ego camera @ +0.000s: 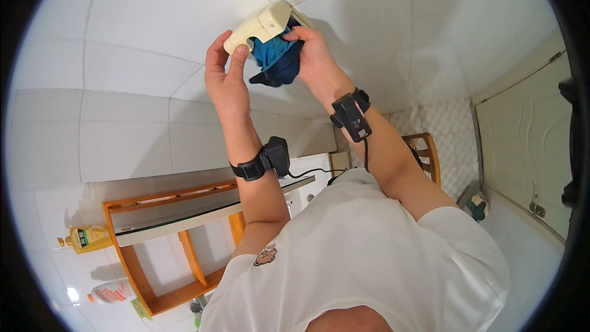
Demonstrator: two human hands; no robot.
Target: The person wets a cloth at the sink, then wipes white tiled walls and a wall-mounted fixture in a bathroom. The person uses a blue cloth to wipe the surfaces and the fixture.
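Observation:
A cream plastic housing [258, 25] stands out from the white tiled wall, its far end close to the wall. My left hand [230, 74] grips the near left end, thumb below and fingers over the side. In my right hand [313, 55] is a blue and navy cloth [276, 55], bunched up against the underside opening of the housing. Part of the cloth goes inside, where it is hidden. Its dark edge hangs down between my two hands.
An orange wooden shelf [191, 258] with a mirror-like panel [179, 221] is at lower left. A yellow pump bottle [90, 238] and a white bottle [113, 292] stand by it. To the right are a wooden chair [432, 157] and a pale door [521, 138].

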